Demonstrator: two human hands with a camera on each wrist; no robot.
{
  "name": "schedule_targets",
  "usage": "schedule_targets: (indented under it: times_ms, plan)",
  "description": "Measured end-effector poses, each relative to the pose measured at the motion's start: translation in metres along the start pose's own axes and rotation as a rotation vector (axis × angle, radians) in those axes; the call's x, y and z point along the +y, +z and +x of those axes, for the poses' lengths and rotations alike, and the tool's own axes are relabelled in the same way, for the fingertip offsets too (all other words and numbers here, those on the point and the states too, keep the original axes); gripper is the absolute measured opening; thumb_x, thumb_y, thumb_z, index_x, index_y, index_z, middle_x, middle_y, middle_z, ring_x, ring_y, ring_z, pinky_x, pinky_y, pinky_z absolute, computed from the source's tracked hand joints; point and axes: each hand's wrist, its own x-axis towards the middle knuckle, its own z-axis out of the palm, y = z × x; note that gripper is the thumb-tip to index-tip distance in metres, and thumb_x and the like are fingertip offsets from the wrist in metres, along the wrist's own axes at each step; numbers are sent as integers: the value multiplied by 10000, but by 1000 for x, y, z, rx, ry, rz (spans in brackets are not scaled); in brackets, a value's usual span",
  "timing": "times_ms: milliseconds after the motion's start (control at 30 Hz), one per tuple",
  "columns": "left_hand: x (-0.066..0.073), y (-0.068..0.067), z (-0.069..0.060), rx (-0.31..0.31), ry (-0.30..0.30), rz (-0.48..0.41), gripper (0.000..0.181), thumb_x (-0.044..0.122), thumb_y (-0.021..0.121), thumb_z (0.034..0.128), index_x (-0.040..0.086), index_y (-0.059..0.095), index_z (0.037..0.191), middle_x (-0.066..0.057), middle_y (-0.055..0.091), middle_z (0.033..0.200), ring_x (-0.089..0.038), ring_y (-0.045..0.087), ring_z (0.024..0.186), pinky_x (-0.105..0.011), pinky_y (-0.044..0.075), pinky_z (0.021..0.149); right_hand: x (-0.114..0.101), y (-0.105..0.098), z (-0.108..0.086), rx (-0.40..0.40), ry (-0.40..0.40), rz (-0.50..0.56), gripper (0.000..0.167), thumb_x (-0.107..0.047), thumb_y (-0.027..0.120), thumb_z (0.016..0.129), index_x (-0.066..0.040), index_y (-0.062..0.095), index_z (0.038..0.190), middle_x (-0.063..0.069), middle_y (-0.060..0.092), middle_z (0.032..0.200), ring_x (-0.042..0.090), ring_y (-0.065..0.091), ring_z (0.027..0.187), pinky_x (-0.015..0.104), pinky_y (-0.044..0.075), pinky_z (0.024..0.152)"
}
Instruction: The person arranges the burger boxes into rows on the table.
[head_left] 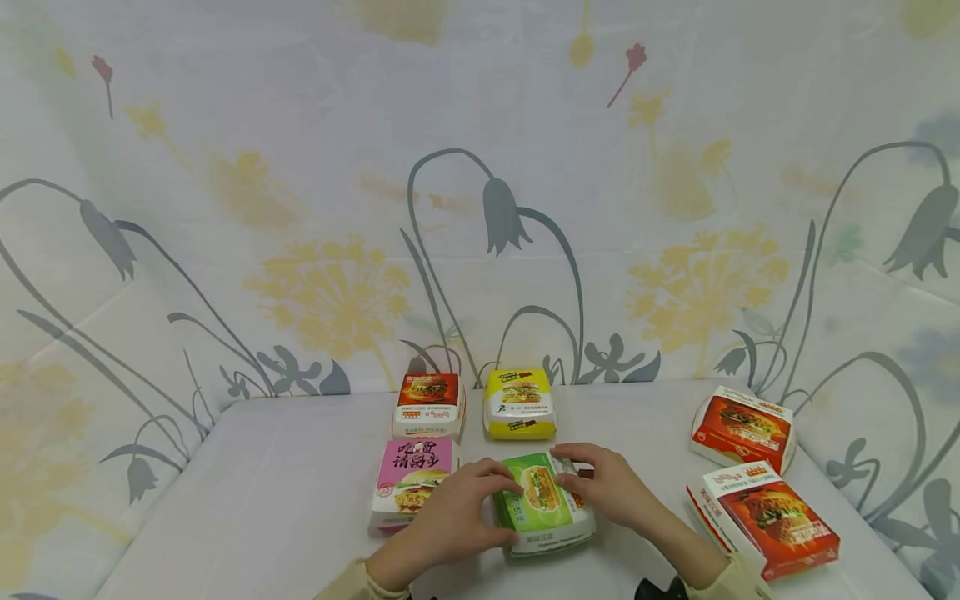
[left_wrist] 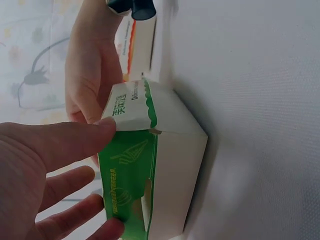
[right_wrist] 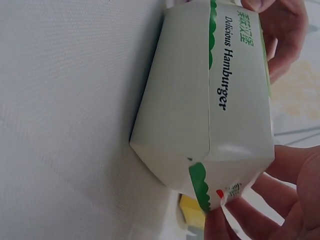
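A green-and-white hamburger box stands on the white table between both hands. My left hand touches its left side, thumb at the near left corner and fingers spread along the green side. From the right, my right hand holds the box's other end, with fingertips at the far corner and the thumb on the top edge; in the right wrist view the fingers bend round that end. The box's lid is closed.
Left of the green box lies a pink box, with a red-and-white box behind it. A yellow box stands at the back. Two red boxes, one behind and one nearer, lie at the right. A patterned cloth hangs behind.
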Motion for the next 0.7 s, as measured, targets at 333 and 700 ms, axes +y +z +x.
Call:
schedule_targets:
  times_ms: [333,700]
  plan:
    - [-3,-2,-1,-4,-56,-63,412,281,873,753,262,716,1133,152,611,1186,-77,593,1088,-330,506,917,7,-6,-4,-5,-4,-22,365,-201,766,880,-109,693,1226,54,639,1231,278,598,1121,411,545,897]
    - [-5,-5,-3,41,-46,-144,334,139,852,770,219,739,1073,139,658,1117,-37,632,931,-250,516,795,11,-10,-9,-48,-36,-84,417,-278,777,862,-155,688,1251,41,603,1148,330,559,1161,565,467,970]
